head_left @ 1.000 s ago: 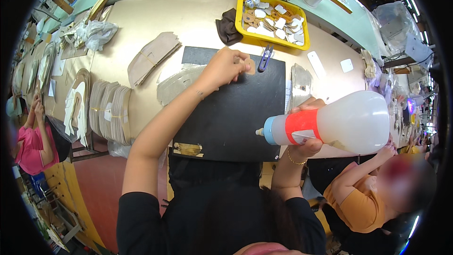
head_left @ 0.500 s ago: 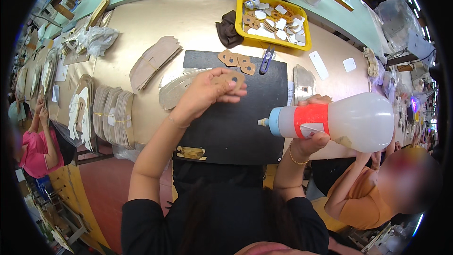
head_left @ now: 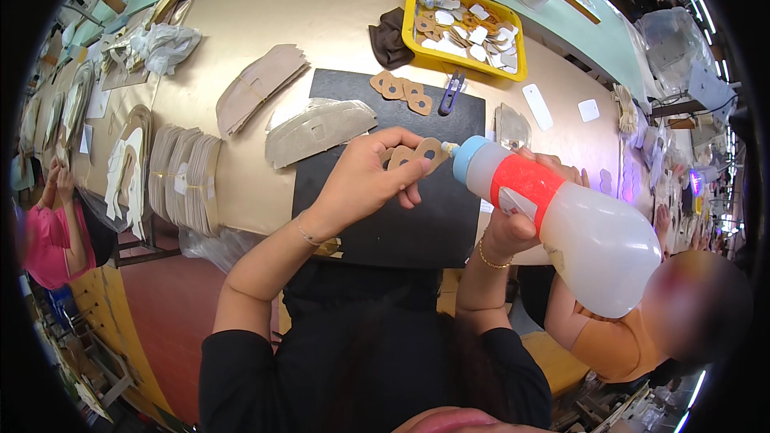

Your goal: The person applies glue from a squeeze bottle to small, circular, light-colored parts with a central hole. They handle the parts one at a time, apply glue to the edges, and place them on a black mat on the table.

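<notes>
Between its thumb and fingers my left hand (head_left: 374, 176) pinches a few small tan pieces with round holes (head_left: 432, 151), fanned above the black mat (head_left: 425, 232). My right hand (head_left: 521, 220) is wrapped round a translucent squeeze bottle (head_left: 597, 232) with a light blue cap and a red band. The bottle lies tilted, its narrow tip at the edge of the held pieces; whether it touches them I cannot tell. Several more tan holed pieces (head_left: 392, 88) lie overlapped at the mat's far edge, beside a purple thread snipper (head_left: 451, 94). Stacked curved grey-beige panels (head_left: 321, 135) rest at its left.
A yellow tray (head_left: 525, 64) of small white and tan pieces stands at the back, next to a dark cloth (head_left: 390, 38). Bundled panels (head_left: 261, 84) and banded stacks (head_left: 184, 176) lie left. Co-workers sit at both sides, the one in orange (head_left: 605, 345) close on my right.
The bottle's tip has swung up and left to the tan pieces, and its base has dropped. My left hand has moved slightly down and right, its pieces now fanned.
</notes>
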`<control>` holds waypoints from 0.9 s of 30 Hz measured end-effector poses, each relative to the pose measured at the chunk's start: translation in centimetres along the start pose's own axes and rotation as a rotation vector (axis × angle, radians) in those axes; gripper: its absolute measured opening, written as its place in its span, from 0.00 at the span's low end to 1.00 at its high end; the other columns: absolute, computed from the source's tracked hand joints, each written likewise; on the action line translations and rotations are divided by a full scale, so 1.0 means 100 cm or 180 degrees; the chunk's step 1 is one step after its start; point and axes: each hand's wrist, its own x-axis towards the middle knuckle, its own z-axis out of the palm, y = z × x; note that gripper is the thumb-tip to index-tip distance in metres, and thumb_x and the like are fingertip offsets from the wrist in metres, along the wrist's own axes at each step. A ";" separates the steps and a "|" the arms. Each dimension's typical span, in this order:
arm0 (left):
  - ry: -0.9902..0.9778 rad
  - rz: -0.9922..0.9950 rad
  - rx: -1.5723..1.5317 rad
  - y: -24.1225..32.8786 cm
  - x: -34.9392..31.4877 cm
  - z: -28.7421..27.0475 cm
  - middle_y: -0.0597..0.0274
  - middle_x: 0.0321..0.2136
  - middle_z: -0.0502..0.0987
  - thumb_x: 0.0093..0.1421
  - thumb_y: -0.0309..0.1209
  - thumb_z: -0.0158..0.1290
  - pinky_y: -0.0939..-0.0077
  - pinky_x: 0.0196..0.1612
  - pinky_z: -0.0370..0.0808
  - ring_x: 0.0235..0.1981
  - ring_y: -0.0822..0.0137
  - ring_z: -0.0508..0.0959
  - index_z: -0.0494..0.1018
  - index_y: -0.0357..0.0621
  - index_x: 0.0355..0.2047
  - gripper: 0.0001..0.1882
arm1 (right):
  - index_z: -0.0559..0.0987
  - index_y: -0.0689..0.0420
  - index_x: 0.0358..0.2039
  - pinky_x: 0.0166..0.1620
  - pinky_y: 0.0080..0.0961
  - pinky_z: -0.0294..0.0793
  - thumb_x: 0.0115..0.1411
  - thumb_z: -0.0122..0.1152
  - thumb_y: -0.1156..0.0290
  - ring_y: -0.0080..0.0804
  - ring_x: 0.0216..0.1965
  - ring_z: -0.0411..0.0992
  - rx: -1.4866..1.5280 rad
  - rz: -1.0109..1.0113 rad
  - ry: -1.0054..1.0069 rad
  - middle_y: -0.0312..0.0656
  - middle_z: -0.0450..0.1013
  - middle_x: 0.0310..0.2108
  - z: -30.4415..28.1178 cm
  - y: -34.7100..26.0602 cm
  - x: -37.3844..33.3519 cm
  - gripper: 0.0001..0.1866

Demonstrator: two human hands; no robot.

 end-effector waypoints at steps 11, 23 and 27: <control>-0.0187 0.0012 -0.0306 0.004 -0.004 0.003 0.58 0.22 0.75 0.59 0.30 0.54 0.81 0.23 0.76 0.19 0.72 0.77 0.72 0.33 0.36 0.11 | 0.70 0.66 0.42 0.38 0.28 0.74 0.42 0.53 0.27 0.36 0.33 0.73 0.0059 -0.0164 -0.0102 0.48 0.73 0.34 -0.002 0.005 0.001 0.48; 0.0319 0.0111 -0.0437 -0.008 0.008 -0.006 0.66 0.20 0.72 0.57 0.33 0.58 0.88 0.16 0.63 0.16 0.79 0.69 0.74 0.37 0.31 0.10 | 0.67 0.67 0.42 0.35 0.31 0.77 0.47 0.49 0.28 0.40 0.33 0.74 0.0236 -0.0343 0.0316 0.49 0.71 0.33 -0.009 -0.004 0.001 0.47; 0.0525 0.0269 -0.0387 -0.010 0.009 -0.003 0.69 0.18 0.71 0.55 0.32 0.60 0.88 0.16 0.57 0.15 0.82 0.65 0.75 0.38 0.30 0.10 | 0.68 0.64 0.45 0.39 0.30 0.75 0.45 0.56 0.31 0.40 0.34 0.73 0.0656 -0.0287 -0.0221 0.49 0.72 0.34 -0.010 -0.006 -0.008 0.45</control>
